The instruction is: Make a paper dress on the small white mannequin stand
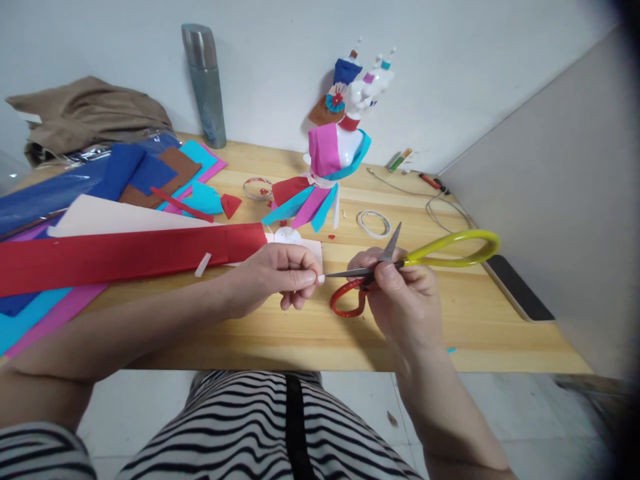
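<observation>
My right hand (pixel 407 293) grips a pair of scissors (pixel 387 257) by the pivot, its blades spread apart, with one yellow and one red handle loop. One blade points left and its tip meets a tiny white piece (pixel 321 279). That piece is pinched between the thumb and fingers of my left hand (pixel 285 277); what it is made of is too small to tell. Behind my hands stands a white figure (pixel 350 147) dressed in pink, turquoise, red, blue and brown paper, with a skirt of coloured strips (pixel 305 203).
A long red paper sheet (pixel 130 257) lies at left over other coloured sheets. Tape rolls (pixel 374 224) rest near the figure. A flask (pixel 206 87) and brown cloth (pixel 90 113) stand at the back left. A phone (pixel 520 287) and a cable (pixel 435 207) are at right.
</observation>
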### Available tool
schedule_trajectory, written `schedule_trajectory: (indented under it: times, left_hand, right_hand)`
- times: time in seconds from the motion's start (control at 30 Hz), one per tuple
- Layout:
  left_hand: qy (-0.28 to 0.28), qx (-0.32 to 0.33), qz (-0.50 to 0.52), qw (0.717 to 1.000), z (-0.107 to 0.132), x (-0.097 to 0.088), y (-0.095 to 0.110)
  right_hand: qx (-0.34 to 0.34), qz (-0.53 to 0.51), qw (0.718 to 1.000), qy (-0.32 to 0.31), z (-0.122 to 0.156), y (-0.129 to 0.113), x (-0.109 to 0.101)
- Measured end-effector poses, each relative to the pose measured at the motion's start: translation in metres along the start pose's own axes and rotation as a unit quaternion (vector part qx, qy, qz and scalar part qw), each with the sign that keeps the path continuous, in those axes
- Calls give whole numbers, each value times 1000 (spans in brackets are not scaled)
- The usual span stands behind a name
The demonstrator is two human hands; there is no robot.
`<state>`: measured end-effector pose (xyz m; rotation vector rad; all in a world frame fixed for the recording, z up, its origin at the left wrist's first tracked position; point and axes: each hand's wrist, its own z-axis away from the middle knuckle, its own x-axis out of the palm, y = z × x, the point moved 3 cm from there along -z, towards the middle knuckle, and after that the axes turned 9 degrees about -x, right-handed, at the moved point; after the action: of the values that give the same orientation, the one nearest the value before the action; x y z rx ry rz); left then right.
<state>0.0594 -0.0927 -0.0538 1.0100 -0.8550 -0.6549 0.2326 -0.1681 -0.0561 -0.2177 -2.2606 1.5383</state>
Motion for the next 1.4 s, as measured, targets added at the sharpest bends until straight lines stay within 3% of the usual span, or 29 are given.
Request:
schedule_trajectory:
  times: [1.4]
  left_hand:
    - [-13, -14, 5, 1000, 1, 1, -4]
  right_hand:
    - [8, -54, 998, -40, 3, 11, 6]
